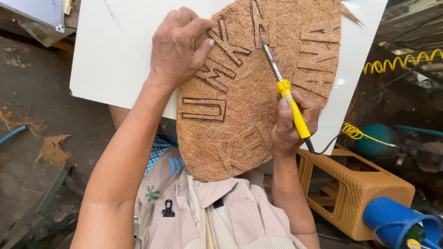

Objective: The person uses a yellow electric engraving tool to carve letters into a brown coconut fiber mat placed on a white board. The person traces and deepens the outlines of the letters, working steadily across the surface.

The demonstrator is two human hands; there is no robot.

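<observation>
Grip: right hand (290, 125) wrapped tight round the yellow-handled soldering iron (288, 97), held like a pen, metal tip up against the fibre.
Left hand: left hand (177, 46) lies flat, fingers spread, pressing the brown coconut-fibre mat (249, 92) down at its far left edge.
Mat: rounded, with raised letters burnt dark at the edges, lying on a white board (115, 50) in the middle.
Cord: coiled yellow cable (355, 133) trails off right.
Nearby: tan woven plastic stool (355, 189) and blue plastic cup (397, 226), near right.
</observation>
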